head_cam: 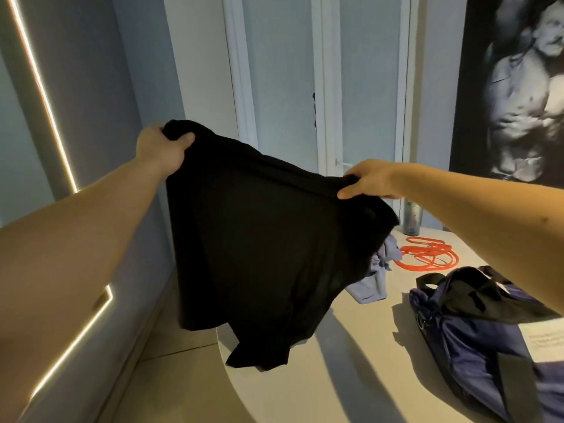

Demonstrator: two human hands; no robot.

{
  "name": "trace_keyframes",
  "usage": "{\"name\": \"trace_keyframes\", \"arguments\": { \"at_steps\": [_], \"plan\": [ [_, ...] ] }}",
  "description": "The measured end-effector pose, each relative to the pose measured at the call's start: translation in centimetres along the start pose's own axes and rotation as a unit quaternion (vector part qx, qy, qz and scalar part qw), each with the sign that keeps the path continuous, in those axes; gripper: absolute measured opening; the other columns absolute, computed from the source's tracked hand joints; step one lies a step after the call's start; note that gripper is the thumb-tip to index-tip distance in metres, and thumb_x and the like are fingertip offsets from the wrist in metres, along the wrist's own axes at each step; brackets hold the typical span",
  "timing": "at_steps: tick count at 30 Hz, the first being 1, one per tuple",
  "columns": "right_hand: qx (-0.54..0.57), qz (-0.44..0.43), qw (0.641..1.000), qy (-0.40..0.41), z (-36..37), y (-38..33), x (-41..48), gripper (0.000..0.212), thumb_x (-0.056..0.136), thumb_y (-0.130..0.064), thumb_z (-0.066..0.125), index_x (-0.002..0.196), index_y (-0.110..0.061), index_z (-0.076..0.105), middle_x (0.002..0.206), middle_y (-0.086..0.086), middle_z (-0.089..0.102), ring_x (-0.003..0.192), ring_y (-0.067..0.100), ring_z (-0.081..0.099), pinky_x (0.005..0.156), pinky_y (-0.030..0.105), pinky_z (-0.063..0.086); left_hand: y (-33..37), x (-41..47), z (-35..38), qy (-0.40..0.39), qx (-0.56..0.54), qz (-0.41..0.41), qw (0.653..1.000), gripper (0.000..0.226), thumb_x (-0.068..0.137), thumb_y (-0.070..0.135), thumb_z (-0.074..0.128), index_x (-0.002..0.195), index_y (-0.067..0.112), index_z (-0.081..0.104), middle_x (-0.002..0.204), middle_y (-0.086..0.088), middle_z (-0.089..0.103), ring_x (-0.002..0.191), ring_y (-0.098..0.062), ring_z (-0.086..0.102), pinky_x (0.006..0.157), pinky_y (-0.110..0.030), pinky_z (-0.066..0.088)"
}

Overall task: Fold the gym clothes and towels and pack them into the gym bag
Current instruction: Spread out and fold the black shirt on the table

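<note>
A black shirt (262, 239) hangs spread out in the air above the left part of the round beige table (335, 377). My left hand (161, 148) grips its upper left corner, raised high. My right hand (369, 180) pinches the upper right edge, a little lower. The shirt's bottom hem drapes onto the table edge. A crumpled lilac garment (375, 285) lies on the table, partly hidden behind the shirt. The navy gym bag (476, 340) with black straps sits at the right, with my right forearm passing over it.
An orange jump rope (427, 257) lies coiled at the table's back. A drinking bottle (412, 216) stands behind it near the white doors. A white paper (546, 340) rests on the bag. A lit LED strip runs along the left wall. A poster hangs at the right.
</note>
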State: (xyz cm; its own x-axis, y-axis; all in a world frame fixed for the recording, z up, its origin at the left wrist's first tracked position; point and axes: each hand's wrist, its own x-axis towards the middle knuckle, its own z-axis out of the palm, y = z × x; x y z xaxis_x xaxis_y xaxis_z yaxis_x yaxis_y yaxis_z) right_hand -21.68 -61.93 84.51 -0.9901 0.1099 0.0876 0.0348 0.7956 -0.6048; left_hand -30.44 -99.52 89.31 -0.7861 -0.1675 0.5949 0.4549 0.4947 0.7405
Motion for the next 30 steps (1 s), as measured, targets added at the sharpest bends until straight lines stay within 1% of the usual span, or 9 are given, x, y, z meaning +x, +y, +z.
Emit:
{"name": "trace_keyframes", "arguments": {
  "at_steps": [3,6,11,14,19,21,23,27,30],
  "plan": [
    [0.072,-0.014,0.993,0.096,-0.3,-0.7,0.5,0.037,0.094,-0.033,0.068,0.125,-0.013,0.064,0.116,0.005,0.066,0.112,0.028,0.060,0.100,0.040,0.046,-1.1,0.1,-0.6,0.000,-0.003,-0.025,1.000,0.057,0.092,0.043,0.072,0.132,0.004,0.060,0.125,-0.012,0.066,0.108,-0.026,0.065,0.087,-0.030,0.049],
    [0.141,-0.021,0.973,0.181,-0.7,-1.6,1.1,0.033,0.097,-0.034,0.065,0.122,-0.011,0.065,0.112,0.008,0.066,0.109,0.029,0.061,0.097,0.041,0.050,-1.9,-0.2,-1.1,-0.022,-0.002,-0.050,0.998,0.064,0.091,0.044,0.073,0.136,0.002,0.057,0.121,-0.009,0.064,0.098,-0.023,0.061,0.085,-0.030,0.047],
    [0.142,-0.018,0.944,0.297,-1.7,-2.5,1.7,0.032,0.100,-0.030,0.061,0.122,-0.007,0.066,0.108,0.009,0.066,0.104,0.030,0.065,0.097,0.038,0.052,-2.8,-0.5,-2.2,-0.093,0.028,-0.058,0.994,0.075,0.084,0.051,0.078,0.137,0.004,0.055,0.123,-0.007,0.064,0.099,-0.022,0.063,0.088,-0.031,0.049],
    [0.136,0.001,0.933,0.332,-2.0,-2.3,2.3,0.032,0.100,-0.028,0.060,0.121,-0.005,0.066,0.103,0.008,0.064,0.104,0.030,0.065,0.097,0.036,0.052,-3.3,-0.7,-2.2,-0.154,0.053,-0.064,0.985,0.065,0.082,0.053,0.078,0.127,0.008,0.065,0.117,-0.008,0.069,0.093,-0.020,0.067,0.086,-0.031,0.050],
    [0.142,0.033,0.935,0.323,-1.5,-1.8,2.7,0.031,0.099,-0.027,0.061,0.118,-0.003,0.066,0.108,0.014,0.068,0.102,0.032,0.066,0.098,0.041,0.054,-3.3,-1.8,-1.0,-0.236,0.056,-0.057,0.968,0.055,0.075,0.048,0.084,0.117,0.016,0.069,0.108,-0.001,0.072,0.097,-0.018,0.069,0.097,-0.032,0.050],
    [0.150,0.040,0.939,0.308,-1.1,-1.7,2.8,0.030,0.098,-0.025,0.061,0.119,-0.004,0.066,0.109,0.013,0.068,0.102,0.031,0.067,0.097,0.042,0.055,-3.2,-2.1,-0.6,-0.286,0.047,-0.059,0.955,0.073,0.058,0.054,0.090,0.118,0.016,0.071,0.109,-0.001,0.075,0.102,-0.019,0.070,0.103,-0.035,0.051],
    [0.173,0.045,0.943,0.279,-0.7,-1.7,2.7,0.029,0.098,-0.024,0.060,0.119,-0.005,0.065,0.109,0.012,0.068,0.101,0.030,0.067,0.096,0.041,0.055,-3.2,-2.5,-0.2,-0.352,0.039,-0.070,0.933,0.081,0.054,0.055,0.093,0.122,0.016,0.070,0.113,0.000,0.075,0.108,-0.020,0.071,0.105,-0.037,0.051],
    [0.276,0.040,0.941,0.193,0.1,-2.0,2.2,0.032,0.099,-0.024,0.061,0.126,-0.008,0.062,0.116,0.010,0.067,0.108,0.026,0.066,0.099,0.038,0.054,-2.1,-5.1,1.6,-0.462,0.045,-0.065,0.883,0.050,0.081,0.035,0.082,0.124,0.015,0.068,0.117,0.000,0.075,0.112,-0.018,0.069,0.108,-0.037,0.048],
    [0.363,0.021,0.921,0.141,0.8,-2.5,1.7,0.031,0.101,-0.019,0.058,0.129,-0.005,0.058,0.121,0.010,0.066,0.111,0.023,0.066,0.096,0.033,0.053,-1.0,-8.4,3.4,-0.529,0.080,-0.017,0.844,0.031,0.087,0.031,0.078,0.114,0.018,0.070,0.108,0.006,0.076,0.106,-0.012,0.071,0.096,-0.028,0.052]
  ]
}}
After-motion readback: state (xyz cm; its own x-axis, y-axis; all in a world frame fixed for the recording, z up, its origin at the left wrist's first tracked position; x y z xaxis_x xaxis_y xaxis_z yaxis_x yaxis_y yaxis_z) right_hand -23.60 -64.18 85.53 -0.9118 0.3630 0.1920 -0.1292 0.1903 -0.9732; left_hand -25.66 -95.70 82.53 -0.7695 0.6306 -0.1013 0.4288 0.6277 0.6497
